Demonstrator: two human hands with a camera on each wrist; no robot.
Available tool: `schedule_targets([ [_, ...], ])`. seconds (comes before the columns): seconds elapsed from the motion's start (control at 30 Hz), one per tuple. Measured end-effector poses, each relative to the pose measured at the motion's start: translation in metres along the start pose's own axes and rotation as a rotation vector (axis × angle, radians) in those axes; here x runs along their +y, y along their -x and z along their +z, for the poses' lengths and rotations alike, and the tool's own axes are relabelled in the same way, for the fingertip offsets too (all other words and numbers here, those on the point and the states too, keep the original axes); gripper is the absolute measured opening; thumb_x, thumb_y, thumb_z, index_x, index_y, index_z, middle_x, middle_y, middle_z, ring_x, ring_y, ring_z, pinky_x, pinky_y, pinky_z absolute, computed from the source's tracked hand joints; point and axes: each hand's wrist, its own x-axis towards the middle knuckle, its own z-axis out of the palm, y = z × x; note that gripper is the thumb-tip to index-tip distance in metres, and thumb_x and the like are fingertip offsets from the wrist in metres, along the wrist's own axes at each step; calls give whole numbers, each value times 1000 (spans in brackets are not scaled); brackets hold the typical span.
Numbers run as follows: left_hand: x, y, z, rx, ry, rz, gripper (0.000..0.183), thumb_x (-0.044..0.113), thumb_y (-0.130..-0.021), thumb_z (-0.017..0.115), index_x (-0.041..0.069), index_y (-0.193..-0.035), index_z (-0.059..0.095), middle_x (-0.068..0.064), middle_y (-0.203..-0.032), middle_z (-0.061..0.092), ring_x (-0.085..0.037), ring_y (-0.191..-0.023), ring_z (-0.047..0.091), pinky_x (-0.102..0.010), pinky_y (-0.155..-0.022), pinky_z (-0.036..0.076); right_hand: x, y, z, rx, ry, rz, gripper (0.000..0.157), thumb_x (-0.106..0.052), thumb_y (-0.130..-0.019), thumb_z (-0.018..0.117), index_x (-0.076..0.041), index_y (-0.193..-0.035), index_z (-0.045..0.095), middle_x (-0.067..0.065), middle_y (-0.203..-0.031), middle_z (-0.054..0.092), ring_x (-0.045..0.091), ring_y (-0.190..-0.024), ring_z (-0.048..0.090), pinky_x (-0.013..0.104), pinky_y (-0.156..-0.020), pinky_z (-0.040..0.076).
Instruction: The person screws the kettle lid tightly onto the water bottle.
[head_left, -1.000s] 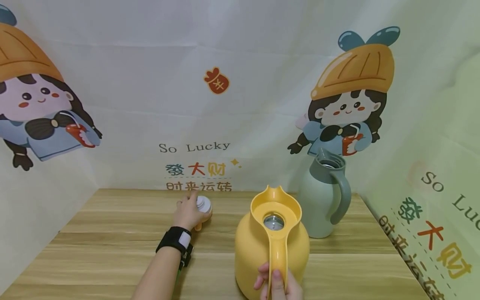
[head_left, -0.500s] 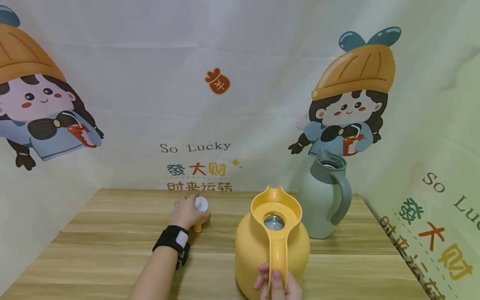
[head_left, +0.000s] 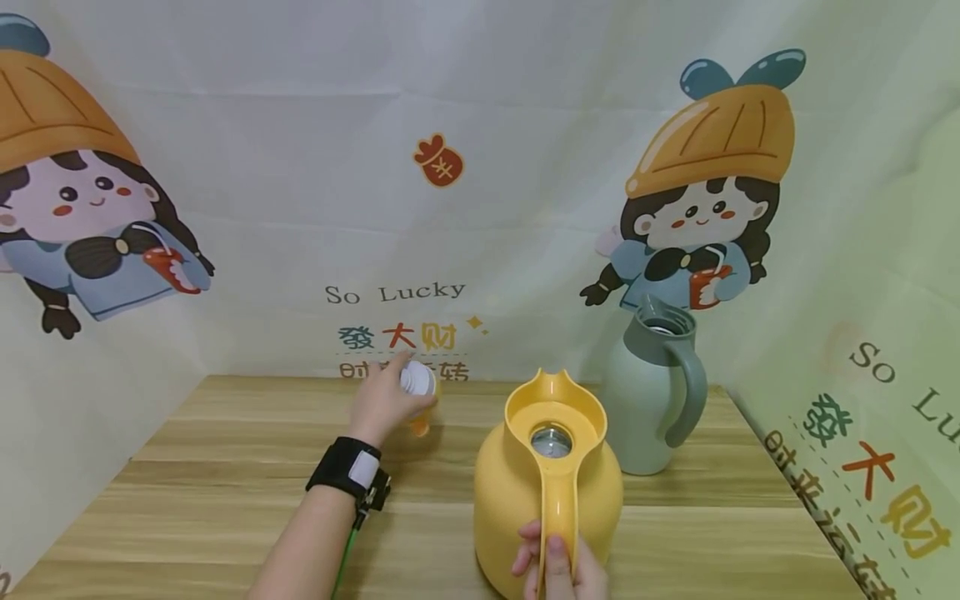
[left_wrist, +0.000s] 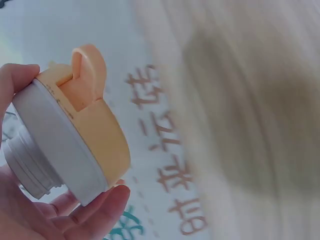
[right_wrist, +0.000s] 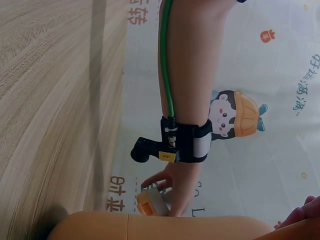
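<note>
My left hand (head_left: pixel 382 404) holds a jug lid (head_left: pixel 417 379) above the far left of the table, thumb on one side and fingers on the other. In the left wrist view the lid (left_wrist: pixel 107 145) shows an orange top with a raised loop, a grey-white body and a threaded neck turned toward the palm. At the front my right hand (head_left: pixel 566 571) grips the handle of a yellow vacuum jug (head_left: pixel 498 500). That jug stands upright, its mouth uncovered and its spout facing away. The right wrist view shows its body (right_wrist: pixel 160 227) along the bottom edge.
A grey-green vacuum jug (head_left: pixel 637 400), also without a lid, stands behind and right of the yellow one. The wooden table (head_left: pixel 225 483) ends against a printed cloth backdrop (head_left: pixel 300 208) at the back and sides. A green cable (right_wrist: pixel 167 75) runs along the left forearm.
My left hand has raised the lid from near the tabletop and tilted it, shifting slightly right. The right hand and yellow jug have stayed in place.
</note>
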Motion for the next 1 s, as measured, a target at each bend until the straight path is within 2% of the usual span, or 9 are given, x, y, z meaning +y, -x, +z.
schedule_targets([
  [0.1,11,1,-5,19,26,19,84,46,-65,75,23,-137,39,-22,-115,42,-35,-90,52,-47,-67,48,1,0,-1,-12,-1,-10,31,6,-98,25,2,-91,55,8,-59,51,11,-37,41,24,-30,33],
  [0.33,32,3,-15,58,98,50,84,50,-64,74,29,-137,37,-21,-122,38,-34,-93,50,-47,-67,49,2,0,-3,-45,-13,-26,31,6,-98,24,3,-92,54,8,-60,51,11,-37,41,24,-30,34],
  [0.6,60,12,-28,74,228,92,84,45,-64,77,32,-136,37,-15,-114,41,-30,-89,50,-42,-63,50,-3,0,-1,-6,18,37,30,3,-99,26,2,-90,55,7,-59,51,10,-35,40,23,-28,33],
  [0.83,84,22,-40,102,280,125,78,40,-60,78,37,-130,44,-12,-112,39,-29,-87,50,-40,-63,49,-3,-1,-1,-16,11,32,30,4,-98,26,3,-89,54,9,-58,50,10,-35,39,22,-28,32],
  [1.0,99,29,-47,121,325,134,71,41,-60,79,35,-124,48,-7,-108,38,-27,-86,51,-37,-62,50,-2,-1,-1,-23,1,22,29,5,-98,26,3,-90,54,12,-58,49,10,-34,39,22,-28,32],
])
